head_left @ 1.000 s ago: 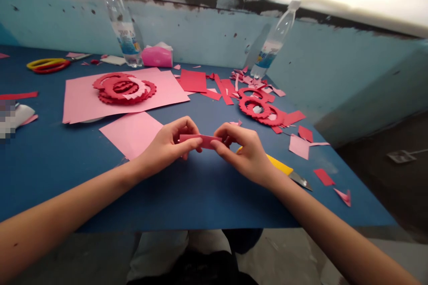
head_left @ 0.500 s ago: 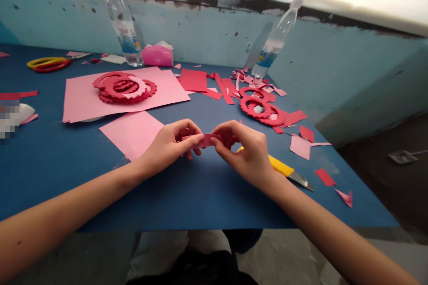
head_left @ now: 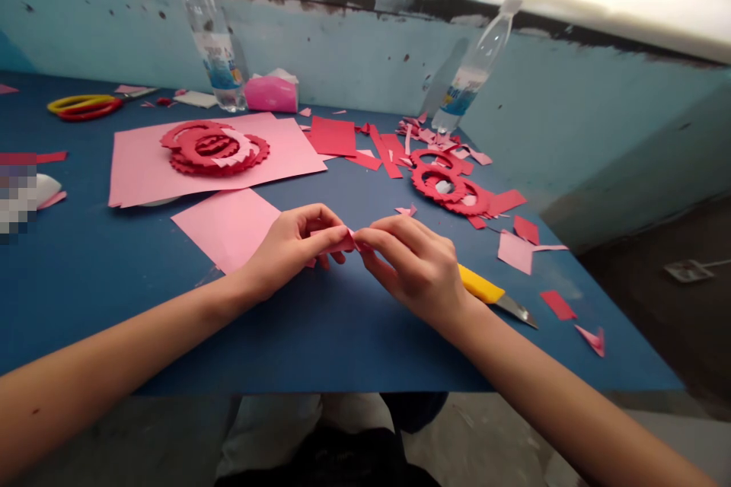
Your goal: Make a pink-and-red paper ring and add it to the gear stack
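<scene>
a: head view. what do the hands have?

b: the left hand and the right hand meet over the near middle of the blue table, fingertips almost touching. both pinch one small red paper strip, which is mostly hidden between thumbs and forefingers, so its exact fold cannot be told.

a: what lies close by?

b: a yellow utility knife lies on the table just behind the right wrist, blade pointing right. a loose pink sheet lies just left of the left hand.

a: and farther back?

b: a larger pink sheet carries a stack of red scalloped paper rings. more red rings lie among red and pink scraps on the right. two clear bottles stand by the pale blue wall, a pink tissue pack beside the left one, and yellow and red scissors lie far left.
</scene>
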A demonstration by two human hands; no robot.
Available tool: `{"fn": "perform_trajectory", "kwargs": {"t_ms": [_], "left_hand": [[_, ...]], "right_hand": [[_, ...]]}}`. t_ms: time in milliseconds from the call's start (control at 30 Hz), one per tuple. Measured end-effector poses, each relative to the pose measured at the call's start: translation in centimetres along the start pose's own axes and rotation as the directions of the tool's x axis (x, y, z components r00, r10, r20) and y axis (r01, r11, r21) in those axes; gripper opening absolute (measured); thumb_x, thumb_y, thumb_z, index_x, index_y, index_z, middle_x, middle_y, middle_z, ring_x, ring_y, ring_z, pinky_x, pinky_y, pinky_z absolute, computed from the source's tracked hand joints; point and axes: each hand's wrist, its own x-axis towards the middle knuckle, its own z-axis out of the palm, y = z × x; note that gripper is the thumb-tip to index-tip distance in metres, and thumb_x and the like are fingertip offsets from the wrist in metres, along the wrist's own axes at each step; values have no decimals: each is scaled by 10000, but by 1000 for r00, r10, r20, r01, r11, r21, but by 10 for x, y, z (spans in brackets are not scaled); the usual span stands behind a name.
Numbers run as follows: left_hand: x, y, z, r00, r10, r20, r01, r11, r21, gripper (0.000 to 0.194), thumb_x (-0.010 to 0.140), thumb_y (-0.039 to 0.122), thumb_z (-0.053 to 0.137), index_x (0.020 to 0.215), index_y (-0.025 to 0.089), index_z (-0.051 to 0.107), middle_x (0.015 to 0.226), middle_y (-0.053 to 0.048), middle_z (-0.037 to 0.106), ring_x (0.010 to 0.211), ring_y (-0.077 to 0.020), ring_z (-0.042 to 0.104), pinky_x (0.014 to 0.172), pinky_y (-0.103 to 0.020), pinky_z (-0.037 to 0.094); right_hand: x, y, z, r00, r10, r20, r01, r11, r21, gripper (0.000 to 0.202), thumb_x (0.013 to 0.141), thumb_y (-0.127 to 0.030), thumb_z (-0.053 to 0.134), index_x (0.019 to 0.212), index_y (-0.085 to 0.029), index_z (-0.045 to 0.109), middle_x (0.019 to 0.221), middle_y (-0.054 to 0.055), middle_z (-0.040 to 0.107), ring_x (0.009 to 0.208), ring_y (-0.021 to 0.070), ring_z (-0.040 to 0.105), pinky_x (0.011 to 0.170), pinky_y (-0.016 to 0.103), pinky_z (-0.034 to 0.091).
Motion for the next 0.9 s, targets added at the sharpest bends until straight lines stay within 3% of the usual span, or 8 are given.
{"fn": "perform_trajectory", "kwargs": {"t_ms": [500,900], "left_hand": [[0,-2,-1,1000,-21,8,21,1000,-4,290,883,458,624,823,175,628,727,-8,693,637,-118,607,561,-195,431],[0,-3,-2,1000,-6,12,6,1000,3,271,895,448,629,843,183,643,741,15,693,709,-108,645,573,-172,434]], "right_hand": [[-1,1,-3,991,-121,61,127,986,-110,120,934,-117,599,1024,-168,660,893,44,724,740,160,618,623,294,505],[2,-2,-2,981,-188,41,193,964,-185,61,890,-97,678,933,-113,717,832,29,724,689,144,616,585,287,491]]}}
